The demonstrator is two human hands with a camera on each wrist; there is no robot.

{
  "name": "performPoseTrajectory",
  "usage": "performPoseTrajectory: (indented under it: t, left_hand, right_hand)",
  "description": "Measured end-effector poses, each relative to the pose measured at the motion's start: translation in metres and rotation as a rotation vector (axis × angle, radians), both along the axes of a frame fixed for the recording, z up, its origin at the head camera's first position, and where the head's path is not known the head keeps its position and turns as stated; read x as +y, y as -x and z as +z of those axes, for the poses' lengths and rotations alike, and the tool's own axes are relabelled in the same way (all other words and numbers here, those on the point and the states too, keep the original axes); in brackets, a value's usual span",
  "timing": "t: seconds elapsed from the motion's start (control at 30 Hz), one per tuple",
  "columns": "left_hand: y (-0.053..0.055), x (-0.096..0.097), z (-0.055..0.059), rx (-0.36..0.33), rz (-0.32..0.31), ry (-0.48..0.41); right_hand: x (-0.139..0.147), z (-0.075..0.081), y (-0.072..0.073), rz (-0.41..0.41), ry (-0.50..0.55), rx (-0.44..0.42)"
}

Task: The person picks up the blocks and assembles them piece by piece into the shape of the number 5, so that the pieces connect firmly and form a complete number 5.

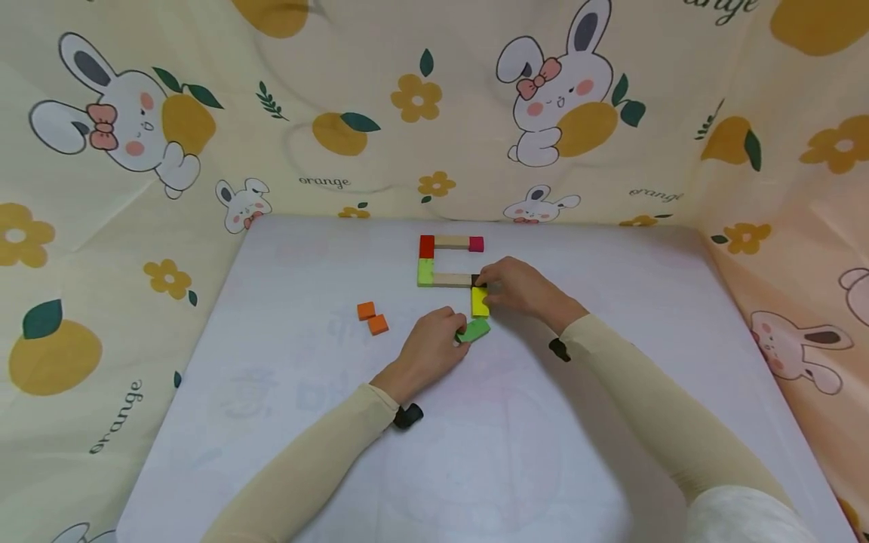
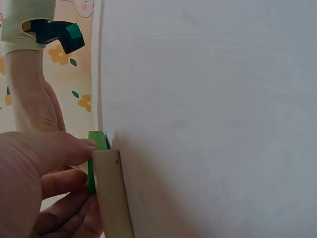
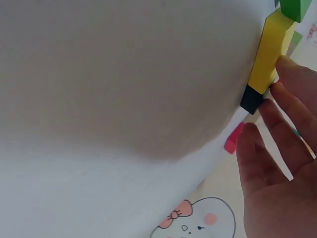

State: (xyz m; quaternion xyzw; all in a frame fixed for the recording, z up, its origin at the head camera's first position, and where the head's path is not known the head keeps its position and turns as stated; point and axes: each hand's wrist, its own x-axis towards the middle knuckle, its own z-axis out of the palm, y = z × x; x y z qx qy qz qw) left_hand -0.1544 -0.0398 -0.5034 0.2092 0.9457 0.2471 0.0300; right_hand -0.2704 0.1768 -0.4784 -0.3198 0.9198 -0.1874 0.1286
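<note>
My left hand [image 1: 429,345] pinches a green block [image 1: 474,330] just below the near end of a yellow block [image 1: 480,302]. In the left wrist view, a tan wooden block [image 2: 110,191] overlaps the green one near the thumb. My right hand [image 1: 521,290] is at the right side of the yellow block, its thumb touching it and its relaxed fingers beside a small black block [image 3: 251,100]. The black block joins the yellow one to a wooden strip [image 1: 452,280]. That strip meets a lime block [image 1: 425,272], with a red block [image 1: 426,246] above it.
A second wooden strip [image 1: 451,242] runs from the red block to a pink-red block [image 1: 477,244]. Two orange blocks [image 1: 366,311] lie left of my left hand. The white tabletop [image 1: 475,452] meets a patterned cloth wall [image 1: 380,166] at the back and sides.
</note>
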Motion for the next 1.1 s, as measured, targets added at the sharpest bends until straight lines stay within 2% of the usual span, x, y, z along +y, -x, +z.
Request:
performPoseTrajectory:
  t: [0.23, 0.6, 1.1]
  left_hand:
    - [0.0006, 0.0006, -0.0013, -0.023, 0.002, 0.009]
    - [0.0018, 0.001, -0.0033, -0.041, 0.013, 0.002]
    - [0.0038, 0.0003, -0.0044, -0.061, 0.02, -0.013]
  right_hand:
    - [0.0064, -0.0046, -0.0026, -0.032, 0.028, -0.029]
    - [0.0071, -0.0031, -0.0042, 0.008, 0.016, 0.031]
    - [0.0041, -0.0046, -0.0079, 0.014, 0.011, 0.064]
